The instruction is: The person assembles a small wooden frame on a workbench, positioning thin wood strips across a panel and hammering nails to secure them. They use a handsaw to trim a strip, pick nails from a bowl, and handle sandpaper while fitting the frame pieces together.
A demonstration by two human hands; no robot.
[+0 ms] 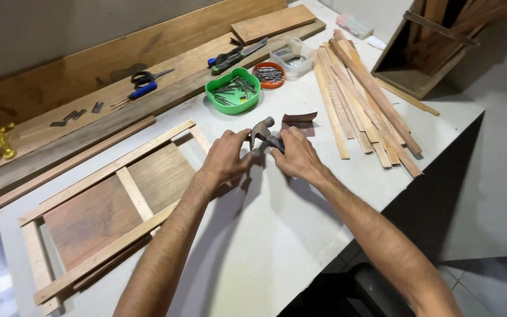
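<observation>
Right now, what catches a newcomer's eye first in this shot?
Mid-table, the left hand and right hand meet around a small claw hammer. Left of them lies a slatted wooden frame on the white table. Behind the hands sits a bright green bowl of nails, with a loose pile of wood strips to the right.

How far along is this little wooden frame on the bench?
Done: the wooden frame has two long rails joined by cross slats, lying over a dark board. In hand: the right hand and the left hand meet at a hammer near the frame's top corner. Left: judging by the pile of loose slats and the green bowl of nails, more pieces probably remain to fix.
</observation>
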